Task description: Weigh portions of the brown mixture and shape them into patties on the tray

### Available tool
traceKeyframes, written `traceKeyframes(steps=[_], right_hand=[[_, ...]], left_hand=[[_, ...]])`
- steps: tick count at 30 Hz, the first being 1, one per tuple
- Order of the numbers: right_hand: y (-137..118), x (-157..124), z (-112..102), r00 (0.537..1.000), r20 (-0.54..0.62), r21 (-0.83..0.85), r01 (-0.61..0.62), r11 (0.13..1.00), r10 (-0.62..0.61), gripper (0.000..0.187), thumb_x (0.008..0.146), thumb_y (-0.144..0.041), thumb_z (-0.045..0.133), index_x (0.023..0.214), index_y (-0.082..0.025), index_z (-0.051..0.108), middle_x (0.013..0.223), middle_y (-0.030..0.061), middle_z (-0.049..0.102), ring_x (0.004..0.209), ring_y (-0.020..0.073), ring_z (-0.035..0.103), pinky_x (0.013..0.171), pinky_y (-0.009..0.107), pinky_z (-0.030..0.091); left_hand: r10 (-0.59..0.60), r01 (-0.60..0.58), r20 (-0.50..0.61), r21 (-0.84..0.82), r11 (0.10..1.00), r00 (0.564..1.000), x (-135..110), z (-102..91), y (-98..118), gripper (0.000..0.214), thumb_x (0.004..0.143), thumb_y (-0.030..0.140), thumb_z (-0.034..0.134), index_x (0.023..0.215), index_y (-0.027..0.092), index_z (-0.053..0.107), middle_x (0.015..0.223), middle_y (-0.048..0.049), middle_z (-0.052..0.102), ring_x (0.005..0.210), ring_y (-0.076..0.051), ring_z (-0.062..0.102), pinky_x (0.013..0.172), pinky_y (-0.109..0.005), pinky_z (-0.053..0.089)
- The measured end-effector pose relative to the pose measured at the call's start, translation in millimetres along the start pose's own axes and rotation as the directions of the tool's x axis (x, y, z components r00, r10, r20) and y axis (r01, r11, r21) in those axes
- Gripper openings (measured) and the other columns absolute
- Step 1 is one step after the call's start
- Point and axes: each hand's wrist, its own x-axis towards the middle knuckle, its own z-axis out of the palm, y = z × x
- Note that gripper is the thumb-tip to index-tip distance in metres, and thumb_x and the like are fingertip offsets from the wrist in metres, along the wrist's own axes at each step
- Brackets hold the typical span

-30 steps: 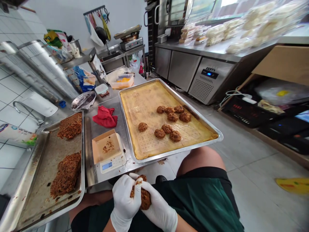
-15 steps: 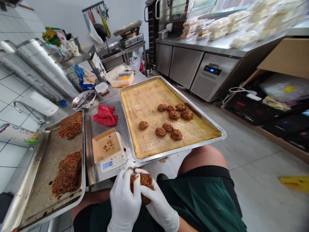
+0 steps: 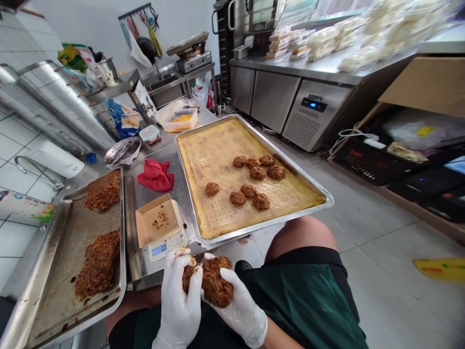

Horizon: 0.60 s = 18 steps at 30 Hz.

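Note:
My left hand [image 3: 178,300], in a white glove, is closed on a small piece of brown crumbly mixture [image 3: 187,277]. My right hand [image 3: 244,310], gloved too, grips a larger lump of the same mixture [image 3: 218,283] beside it. Both are held above my lap, just in front of the kitchen scale [image 3: 169,246], which reads 0.0. On the scale sits a cardboard box [image 3: 147,223] with crumbs in it. Several rounded brown balls [image 3: 261,201] lie on the lined baking tray [image 3: 203,145]. Left of the scale, two big slabs of mixture [image 3: 100,264] rest on a metal tray [image 3: 65,286].
A crumpled red cloth [image 3: 156,175] lies behind the scale. Farther back are a plastic-covered bowl [image 3: 123,151], a lidded tub [image 3: 149,134] and a container with orange contents [image 3: 179,121]. A steel counter [image 3: 276,102] with stacked packages stands at back right.
The mixture has come apart between my hands: a smaller piece is now at the left, the larger lump at the right. The whole view has shifted slightly.

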Motion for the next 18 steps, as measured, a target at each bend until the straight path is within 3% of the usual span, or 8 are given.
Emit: traceKeyframes(steps=[2, 4, 8, 10, 11, 13, 15, 18], right_hand=[[-3.9, 0.4, -0.5, 1.000, 0.001, 0.021, 0.030, 0.999, -0.030, 0.033, 0.089, -0.030, 0.061, 0.121, -0.023, 0.065, 0.124, 0.0087, 0.073, 0.111, 0.0232, 0.068, 0.098, 0.041, 0.048], [-6.0, -0.1, -0.6, 0.999, 0.007, 0.035, 0.044, 0.998, -0.044, 0.033, 0.089, -0.030, 0.061, 0.120, -0.022, 0.065, 0.126, 0.0097, 0.072, 0.113, 0.0232, 0.068, 0.100, 0.041, 0.047], [-8.8, -2.8, -0.7, 1.000, 0.010, 0.078, -0.022, 0.997, 0.021, 0.037, 0.087, -0.034, 0.064, 0.123, -0.025, 0.064, 0.121, 0.0083, 0.074, 0.106, 0.0219, 0.069, 0.090, 0.037, 0.050], [-11.8, -3.2, -0.7, 0.999, 0.012, 0.113, -0.032, 0.993, 0.031, 0.038, 0.087, -0.034, 0.066, 0.124, -0.026, 0.063, 0.119, 0.0080, 0.074, 0.108, 0.0212, 0.068, 0.088, 0.035, 0.050], [-13.4, -3.0, -0.9, 1.000, 0.013, 0.126, -0.026, 0.992, 0.025, 0.038, 0.087, -0.034, 0.066, 0.124, -0.026, 0.063, 0.120, 0.0083, 0.073, 0.110, 0.0212, 0.067, 0.089, 0.035, 0.050], [-15.9, -1.9, -1.7, 1.000, 0.011, 0.135, -0.018, 0.991, 0.017, 0.036, 0.088, -0.033, 0.065, 0.123, -0.025, 0.064, 0.120, 0.0091, 0.073, 0.111, 0.0213, 0.067, 0.090, 0.035, 0.050], [-15.7, -0.8, -3.1, 0.999, 0.014, 0.128, -0.033, 0.991, 0.032, 0.035, 0.088, -0.032, 0.065, 0.122, -0.025, 0.066, 0.121, 0.0100, 0.072, 0.113, 0.0229, 0.066, 0.092, 0.037, 0.049], [-10.9, -0.1, -5.9, 0.996, 0.024, 0.112, -0.083, 0.990, 0.081, 0.034, 0.088, -0.032, 0.066, 0.121, -0.025, 0.068, 0.121, 0.0106, 0.073, 0.112, 0.0248, 0.067, 0.092, 0.039, 0.049]], left_hand=[[0.058, -0.062, 0.136, 0.019, 0.998, 0.989, -1.9, -4.1, -3.1, 0.028, 0.091, 0.025, 0.058, 0.119, 0.025, 0.059, 0.125, -0.0098, 0.061, 0.123, -0.027, 0.055, 0.108, -0.041, 0.042], [0.026, -0.029, 0.249, 0.011, 1.000, 0.968, -2.5, -9.5, -4.9, 0.035, 0.091, 0.025, 0.060, 0.125, 0.027, 0.057, 0.128, -0.0091, 0.061, 0.124, -0.026, 0.056, 0.108, -0.041, 0.043], [-0.214, 0.263, 0.391, -0.075, 0.962, 0.895, 8.7, -33.3, -0.1, 0.020, 0.091, 0.033, 0.061, 0.109, 0.026, 0.062, 0.112, -0.0054, 0.068, 0.106, -0.025, 0.064, 0.096, -0.036, 0.050], [-0.296, 0.356, 0.395, -0.087, 0.930, 0.870, 21.8, -51.9, 2.7, 0.019, 0.092, 0.039, 0.060, 0.105, 0.025, 0.062, 0.107, -0.0042, 0.068, 0.097, -0.023, 0.065, 0.088, -0.034, 0.052], [-0.310, 0.353, 0.356, -0.061, 0.934, 0.882, 30.3, -61.5, 2.6, 0.021, 0.092, 0.041, 0.060, 0.106, 0.026, 0.061, 0.109, -0.0039, 0.067, 0.097, -0.023, 0.065, 0.088, -0.034, 0.052], [-0.255, 0.246, 0.228, 0.067, 0.967, 0.939, 50.8, -77.9, -1.9, 0.023, 0.091, 0.041, 0.061, 0.109, 0.027, 0.061, 0.115, -0.0041, 0.066, 0.106, -0.024, 0.063, 0.094, -0.036, 0.049], [-0.110, 0.077, 0.125, 0.243, 0.967, 0.986, 74.6, -86.9, -12.6, 0.024, 0.091, 0.037, 0.061, 0.112, 0.026, 0.060, 0.120, -0.0057, 0.064, 0.115, -0.027, 0.059, 0.102, -0.039, 0.045], [0.043, -0.095, 0.121, 0.460, 0.883, 0.992, 110.1, -86.2, -35.4, 0.023, 0.091, 0.029, 0.057, 0.112, 0.022, 0.061, 0.118, -0.0096, 0.064, 0.114, -0.029, 0.060, 0.103, -0.044, 0.044]])
